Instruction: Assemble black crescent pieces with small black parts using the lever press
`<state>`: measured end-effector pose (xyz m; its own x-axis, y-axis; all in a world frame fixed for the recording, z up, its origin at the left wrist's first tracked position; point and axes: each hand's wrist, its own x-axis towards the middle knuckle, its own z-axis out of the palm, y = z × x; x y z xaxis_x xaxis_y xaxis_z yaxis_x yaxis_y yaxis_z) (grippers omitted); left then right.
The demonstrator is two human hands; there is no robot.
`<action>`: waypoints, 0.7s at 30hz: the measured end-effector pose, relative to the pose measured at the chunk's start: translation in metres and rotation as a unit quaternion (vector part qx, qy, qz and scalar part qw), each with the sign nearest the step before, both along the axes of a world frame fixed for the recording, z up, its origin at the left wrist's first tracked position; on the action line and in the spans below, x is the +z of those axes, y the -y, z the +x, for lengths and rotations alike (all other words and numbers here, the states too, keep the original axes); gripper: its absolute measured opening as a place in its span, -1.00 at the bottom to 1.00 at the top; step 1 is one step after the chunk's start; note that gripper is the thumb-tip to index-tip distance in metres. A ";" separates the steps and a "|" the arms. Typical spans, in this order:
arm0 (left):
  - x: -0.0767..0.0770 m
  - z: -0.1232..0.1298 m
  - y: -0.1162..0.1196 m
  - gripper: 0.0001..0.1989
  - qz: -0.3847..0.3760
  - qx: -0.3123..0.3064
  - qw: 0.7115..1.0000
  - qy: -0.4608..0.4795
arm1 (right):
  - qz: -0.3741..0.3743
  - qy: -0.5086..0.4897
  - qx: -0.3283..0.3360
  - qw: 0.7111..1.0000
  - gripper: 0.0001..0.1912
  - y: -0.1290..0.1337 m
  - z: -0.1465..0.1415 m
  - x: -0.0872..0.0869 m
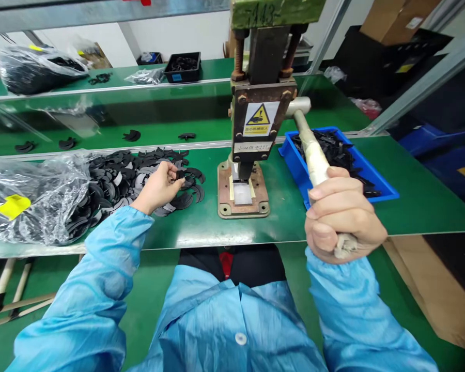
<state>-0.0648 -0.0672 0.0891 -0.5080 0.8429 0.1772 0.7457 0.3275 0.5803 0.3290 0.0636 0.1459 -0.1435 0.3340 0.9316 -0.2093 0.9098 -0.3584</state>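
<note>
My right hand (343, 214) is wrapped around the taped lever handle (313, 150) of a hand press (256, 113). The handle slopes down from the press's right side toward me. On the left, my left hand (163, 186) is at the edge of a pile of black curved plastic parts (114, 181). Its thumb and fingers pinch a small black plastic part (179, 175), mostly hidden by the fingers. Under the press ram lies a pale block (242, 194) on the metal base (225, 199), with neither hand touching it.
A blue tray (385, 194) of black parts stands right of the press, behind the handle. A clear plastic bag (34, 206) lies at the left. Several parts, a black bin (183, 75) and another filled bag (39, 70) sit farther back. Metal posts rise at the right.
</note>
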 end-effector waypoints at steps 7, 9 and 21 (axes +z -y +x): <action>0.005 0.046 -0.013 -0.75 -0.005 -0.109 0.993 0.035 | 0.055 -0.004 0.009 0.998 -0.73 0.001 -0.002 0.002; -0.007 0.057 -0.022 -0.72 0.007 -0.139 0.986 0.088 | 0.059 -0.005 0.007 0.998 -0.73 0.001 -0.002 0.002; -0.010 0.083 -0.060 -0.53 -0.004 -0.105 0.917 0.384 | 0.046 -0.016 -0.014 0.999 -0.69 0.003 -0.005 0.000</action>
